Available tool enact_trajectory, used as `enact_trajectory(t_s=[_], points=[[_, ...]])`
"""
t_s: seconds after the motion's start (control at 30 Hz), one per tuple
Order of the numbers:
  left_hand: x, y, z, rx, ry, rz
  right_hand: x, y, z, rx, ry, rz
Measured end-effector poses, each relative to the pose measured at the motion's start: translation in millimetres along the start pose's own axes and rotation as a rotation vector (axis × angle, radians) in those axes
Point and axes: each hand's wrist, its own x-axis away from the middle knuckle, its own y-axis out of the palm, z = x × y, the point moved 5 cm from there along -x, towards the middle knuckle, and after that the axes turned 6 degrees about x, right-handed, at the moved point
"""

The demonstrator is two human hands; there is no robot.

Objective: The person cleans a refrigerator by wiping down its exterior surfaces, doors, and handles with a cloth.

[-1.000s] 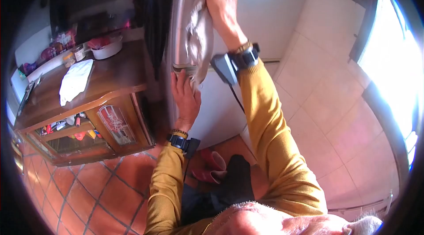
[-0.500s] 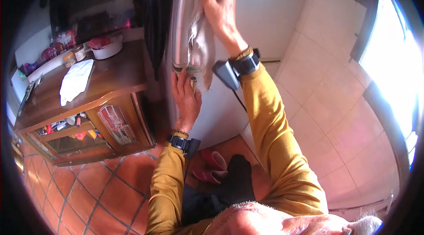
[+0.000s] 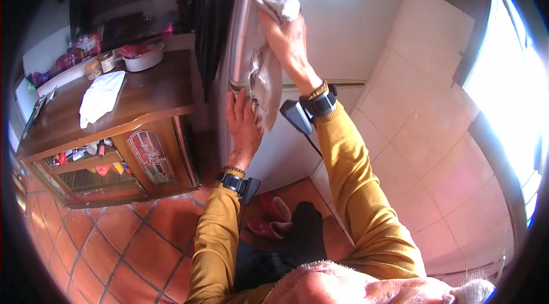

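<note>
A wooden cabinet [image 3: 160, 88] (dark-topped) bears a white cloth [image 3: 100, 98], two jars [image 3: 107, 62] and a white basin [image 3: 144, 61]

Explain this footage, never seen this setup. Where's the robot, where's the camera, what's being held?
No robot: these are a person's own bare hands. The single camera is worn on the head, looking forward and down. The right hand grips a pale cloth, which hangs down in front of what looks like a refrigerator. The left hand rests near the seam between its doors, fingers spread. Each wrist wears a strapped black device; its purpose isn't shown. On the wooden cabinet lie a white cloth, two jars and a white bowl.
</note>
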Motion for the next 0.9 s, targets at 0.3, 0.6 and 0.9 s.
enact_trajectory(t_s=[0.3, 0.6, 0.9], points=[[3.4, 3.8, -8.3, 0.074, 0.121, 0.037, 109.4, 6.8, 35.3, -0.033, 0.176, -0.254], [-2.9, 3.9, 1.9, 0.018, 0.076, 0.069, -63.2, -45.3, 26.2, -0.417, 0.157, 0.041], [-1.9, 4.2, 4.4, -0.025, 0.101, 0.081, -54.8, -11.7, -8.9, 0.329, -0.187, 0.219]])
